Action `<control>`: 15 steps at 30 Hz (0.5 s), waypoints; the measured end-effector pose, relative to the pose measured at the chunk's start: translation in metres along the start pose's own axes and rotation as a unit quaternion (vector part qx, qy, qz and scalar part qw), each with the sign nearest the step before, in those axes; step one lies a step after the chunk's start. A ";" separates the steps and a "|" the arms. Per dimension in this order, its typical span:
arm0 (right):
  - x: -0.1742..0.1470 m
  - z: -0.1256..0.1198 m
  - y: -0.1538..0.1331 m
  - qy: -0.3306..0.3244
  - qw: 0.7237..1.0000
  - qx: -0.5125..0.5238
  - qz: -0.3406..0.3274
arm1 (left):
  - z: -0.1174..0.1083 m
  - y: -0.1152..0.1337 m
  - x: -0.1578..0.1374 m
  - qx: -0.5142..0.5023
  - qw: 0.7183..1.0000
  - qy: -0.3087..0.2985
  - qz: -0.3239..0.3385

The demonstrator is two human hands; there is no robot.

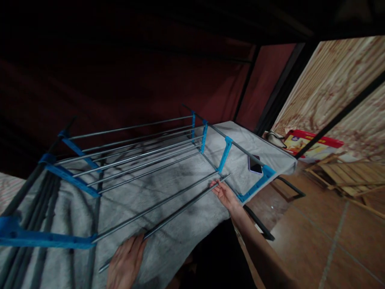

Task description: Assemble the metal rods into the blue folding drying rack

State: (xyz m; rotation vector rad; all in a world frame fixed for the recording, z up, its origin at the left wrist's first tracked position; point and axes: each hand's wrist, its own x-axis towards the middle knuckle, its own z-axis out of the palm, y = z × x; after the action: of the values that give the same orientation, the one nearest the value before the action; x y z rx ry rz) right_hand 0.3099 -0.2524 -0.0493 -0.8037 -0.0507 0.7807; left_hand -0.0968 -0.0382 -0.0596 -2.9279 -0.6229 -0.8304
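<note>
A loose grey metal rod [180,211] runs slantwise in front of me, held at both ends. My left hand [126,259] is closed over its near left part, and the rod's tip sticks out beyond the fingers. Near its right end, my right hand [224,194] grips the rod between thumb and fingers, palm turned up. Just behind is a partly built rack of metal rods and blue plastic brackets [226,154]. Another rod [156,205] spans between the front bracket on the left [51,239] and one on the right, parallel to the held rod.
The rack lies on a grey blanket [237,138]. A phone [255,164] rests within its right end. Several loose rods [45,200] lie at the left. Dark frame posts [248,84] surround the surface. On the tiled floor are a wooden folded item [345,174] and a red-yellow box [313,142].
</note>
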 end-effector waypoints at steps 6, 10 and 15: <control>0.008 -0.002 -0.008 0.057 0.997 0.048 -0.018 | 0.000 -0.002 0.001 0.031 0.999 -0.014 -0.013; 0.014 -0.005 -0.009 0.059 0.995 0.065 -0.046 | -0.007 -0.003 0.006 0.010 1.000 -0.027 -0.013; 0.014 -0.005 -0.011 0.037 0.997 0.047 -0.050 | -0.017 -0.008 0.004 -0.028 0.996 -0.023 -0.076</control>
State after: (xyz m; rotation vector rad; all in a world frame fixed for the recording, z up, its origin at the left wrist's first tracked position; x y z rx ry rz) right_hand 0.3280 -0.2517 -0.0491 -0.7354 0.0120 0.6539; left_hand -0.1054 -0.0318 -0.0436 -2.9883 -0.8480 -0.8076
